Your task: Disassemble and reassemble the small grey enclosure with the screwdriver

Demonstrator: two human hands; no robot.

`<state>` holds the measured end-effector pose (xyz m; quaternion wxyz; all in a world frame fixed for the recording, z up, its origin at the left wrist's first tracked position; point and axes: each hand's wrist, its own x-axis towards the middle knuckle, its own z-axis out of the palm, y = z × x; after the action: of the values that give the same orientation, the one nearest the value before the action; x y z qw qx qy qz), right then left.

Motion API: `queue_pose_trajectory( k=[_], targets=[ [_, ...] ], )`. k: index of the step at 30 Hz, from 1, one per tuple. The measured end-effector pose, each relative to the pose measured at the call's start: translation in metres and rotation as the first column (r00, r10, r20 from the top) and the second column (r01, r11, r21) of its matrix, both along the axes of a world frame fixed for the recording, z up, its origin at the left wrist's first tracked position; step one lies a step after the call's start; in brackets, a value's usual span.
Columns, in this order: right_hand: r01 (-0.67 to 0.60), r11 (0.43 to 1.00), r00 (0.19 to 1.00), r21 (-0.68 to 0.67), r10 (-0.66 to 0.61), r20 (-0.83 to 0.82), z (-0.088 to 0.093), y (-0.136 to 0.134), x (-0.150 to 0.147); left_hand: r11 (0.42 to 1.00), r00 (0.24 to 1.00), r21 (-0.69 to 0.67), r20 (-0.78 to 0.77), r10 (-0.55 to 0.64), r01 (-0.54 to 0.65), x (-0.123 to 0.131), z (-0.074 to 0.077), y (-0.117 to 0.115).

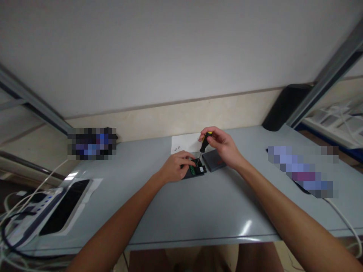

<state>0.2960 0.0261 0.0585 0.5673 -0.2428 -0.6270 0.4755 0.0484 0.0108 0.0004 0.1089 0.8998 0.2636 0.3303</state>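
Note:
My right hand (219,143) is closed round the black and yellow handle of a screwdriver (205,142), whose shaft points down at an opened dark device (200,170) with a green circuit board. My left hand (178,166) lies on the device's left part, its fingers reaching beside the screwdriver tip; whether they pinch anything is too small to tell. Just right of the device, partly under my right hand, rests a dark grey cover (214,160). Behind them, several tiny dark screws sit on a sheet of white paper (185,142).
A phone-like black slab (66,207) lies at the left near a power strip (36,217) and cables. Blurred-out items sit at the back left and on the right. A black cylinder (285,107) stands at the back right. The grey table's front edge (198,243) runs below my arms.

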Motion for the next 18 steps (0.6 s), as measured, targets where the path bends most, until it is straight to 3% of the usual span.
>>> queue_pose_trajectory(
  k=[3,8,14,18],
  targets=[
    [-0.011,1.000,1.000,0.001,0.011,-0.007,0.0004,-0.0022,-0.0016,1.000,1.000,-0.002,0.005,-0.002,0.002,-0.0002,-0.0007,0.0005],
    [0.083,0.996,0.995,0.046,-0.086,0.058,0.0032,-0.0028,-0.0005,1.000,1.000,-0.012,-0.003,0.000,0.000,-0.0012,-0.0022,0.0010],
    [-0.009,1.000,1.000,-0.003,0.009,0.016,0.0018,-0.0020,0.0001,1.000,1.000,-0.023,-0.010,0.003,-0.003,-0.0010,-0.0014,0.0009],
    [0.052,0.998,0.998,0.021,-0.053,0.045,0.0038,-0.0049,-0.0002,1.000,1.000,-0.014,-0.005,0.000,0.000,-0.0012,-0.0017,0.0009]
  ],
)
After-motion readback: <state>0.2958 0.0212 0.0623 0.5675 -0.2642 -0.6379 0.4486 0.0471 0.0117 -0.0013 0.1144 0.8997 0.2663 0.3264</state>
